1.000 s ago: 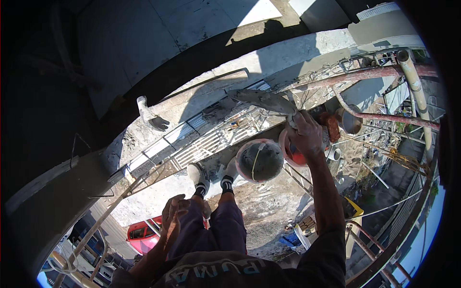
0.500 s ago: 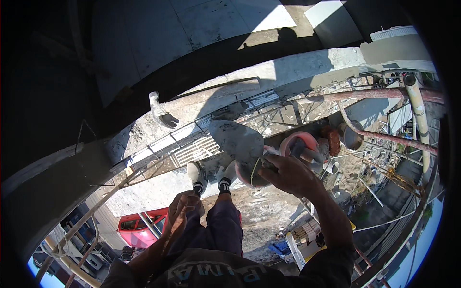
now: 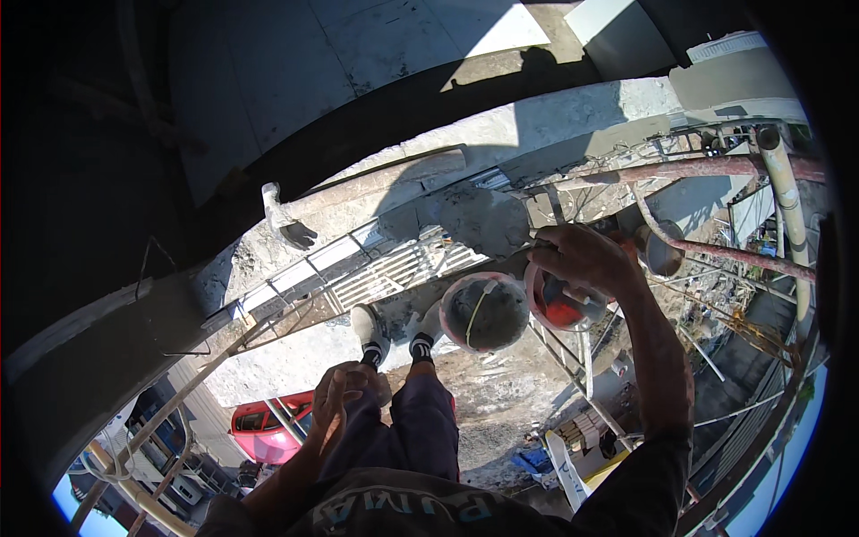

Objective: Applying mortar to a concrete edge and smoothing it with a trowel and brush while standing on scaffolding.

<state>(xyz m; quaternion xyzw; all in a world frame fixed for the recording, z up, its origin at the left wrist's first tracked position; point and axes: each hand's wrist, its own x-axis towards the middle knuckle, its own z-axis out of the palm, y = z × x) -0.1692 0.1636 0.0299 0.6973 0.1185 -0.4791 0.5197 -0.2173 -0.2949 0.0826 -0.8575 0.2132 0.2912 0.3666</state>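
Observation:
My right hand (image 3: 582,258) is closed around the handle of a trowel, its arm stretched forward and right. The trowel's broad grey blade (image 3: 488,222) points left, level in front of the wall ledge (image 3: 385,183); whether mortar lies on it I cannot make out. Below the blade stands a bucket (image 3: 523,333) with grey mortar inside and a yellowish handle across it. Under my right wrist is a second, reddish bucket (image 3: 540,307), partly hidden. My left hand (image 3: 344,387) hovers near my left knee, fingers loosely bent and thumb apart, nothing visible in it.
A grey work glove (image 3: 284,219) lies on the ledge. My feet (image 3: 369,324) stand on a narrow plank high above the ground. Scaffold pipes (image 3: 780,192) rise on the right. A dark bucket (image 3: 664,251) is beyond the red one; a red car (image 3: 264,421) is far below.
My right hand has moved forward and right, carrying the trowel from over the mortar bucket toward the ledge. The bucket is now uncovered. My left hand has hardly moved.

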